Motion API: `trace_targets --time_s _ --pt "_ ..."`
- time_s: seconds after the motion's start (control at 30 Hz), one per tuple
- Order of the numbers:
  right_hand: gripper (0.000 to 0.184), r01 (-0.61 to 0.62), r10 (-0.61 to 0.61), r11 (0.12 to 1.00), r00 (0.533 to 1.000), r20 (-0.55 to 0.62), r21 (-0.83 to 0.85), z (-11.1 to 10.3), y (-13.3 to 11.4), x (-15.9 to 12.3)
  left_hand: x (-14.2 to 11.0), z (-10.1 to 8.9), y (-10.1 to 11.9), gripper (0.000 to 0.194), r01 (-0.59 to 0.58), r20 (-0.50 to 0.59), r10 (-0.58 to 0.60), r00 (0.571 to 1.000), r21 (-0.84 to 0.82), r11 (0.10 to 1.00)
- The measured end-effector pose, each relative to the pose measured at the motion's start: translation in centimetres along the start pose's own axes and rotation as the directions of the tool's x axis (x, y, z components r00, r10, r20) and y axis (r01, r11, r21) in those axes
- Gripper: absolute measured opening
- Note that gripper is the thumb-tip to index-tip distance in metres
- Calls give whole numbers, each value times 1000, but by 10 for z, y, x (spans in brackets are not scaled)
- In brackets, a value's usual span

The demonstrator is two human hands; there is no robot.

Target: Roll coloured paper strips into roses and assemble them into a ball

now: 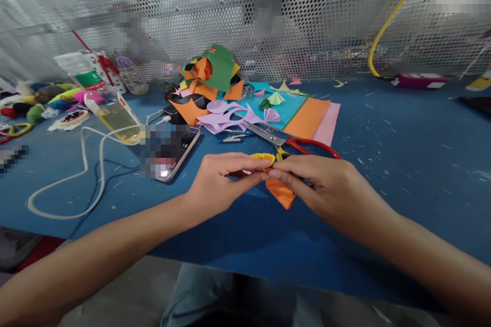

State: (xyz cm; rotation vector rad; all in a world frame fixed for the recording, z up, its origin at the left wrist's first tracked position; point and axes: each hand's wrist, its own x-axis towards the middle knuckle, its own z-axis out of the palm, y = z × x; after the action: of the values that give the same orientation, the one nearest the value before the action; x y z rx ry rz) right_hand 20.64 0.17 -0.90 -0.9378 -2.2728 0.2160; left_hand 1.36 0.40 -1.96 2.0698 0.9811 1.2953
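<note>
My left hand (224, 179) and my right hand (326, 181) meet above the near part of the table, each with thumb and forefinger pinched together. Between them is folded paper. An orange folded paper (282, 194) fans downward below the right fingertips, and a yellow folded paper (264, 157) shows above the left fingertips. My fingers hide where the pieces join. Just behind my right hand lie red-handled scissors (312, 147), blades pointing left toward purple paper scraps (230, 118).
A phone (178, 153), a white cable (102, 173) and a bottle of yellowish liquid (118, 120) are on the left. Cut paper (220, 69) piles up at the back, near orange sheets (307, 120) and small folded fans. Perforated metal (318, 25) rises behind the blue table (414, 204).
</note>
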Motion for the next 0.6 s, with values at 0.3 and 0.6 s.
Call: trace_targets --time_s 0.3,0.6 --pt "18 -71 74 997 994 -80 31 3 -1 0 -4 2 0 14 158 49 -153 987 -136 978" --pt "11 23 -24 1000 993 -118 -11 -7 3 6 0 0 7 21 257 64 -249 966 -215 942"
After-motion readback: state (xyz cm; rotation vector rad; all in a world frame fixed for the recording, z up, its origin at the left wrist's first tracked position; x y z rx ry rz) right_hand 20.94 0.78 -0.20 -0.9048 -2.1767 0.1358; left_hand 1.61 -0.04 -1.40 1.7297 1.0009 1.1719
